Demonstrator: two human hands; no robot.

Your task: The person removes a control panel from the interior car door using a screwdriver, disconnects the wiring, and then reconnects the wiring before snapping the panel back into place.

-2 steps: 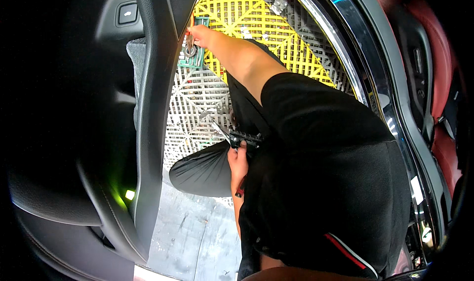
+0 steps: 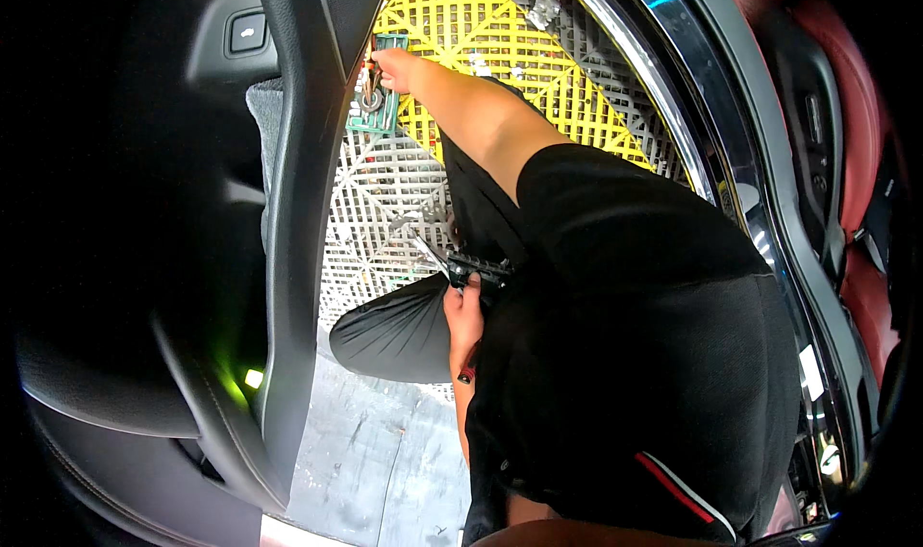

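Observation:
My right hand [image 2: 392,68] reaches far forward to a green tray [image 2: 386,114] on the floor, its fingers closed together among the tools there. A grey metal tool with a round ring-like end [image 2: 370,100] lies just below the fingers, with small orange and red parts close by. What the fingers pinch, if anything, is too small to tell. Close to my body, my left hand [image 2: 464,307] grips a black ridged part [image 2: 476,268], thumb on top. From its far left end a slim silvery piece [image 2: 429,250] sticks out. My torso hides the part's right end.
A black car door panel [image 2: 288,259] with a button runs along my left. On the right curves the car's door sill [image 2: 711,105], with red seats [image 2: 846,95] beyond it. Yellow grid flooring [image 2: 452,18] and white grid flooring [image 2: 370,220] lie between, with a grey floor panel [image 2: 370,451] nearer.
My right hand has shifted slightly right over the green tray, and its forearm has moved a little the same way. The left hand keeps its place and hold.

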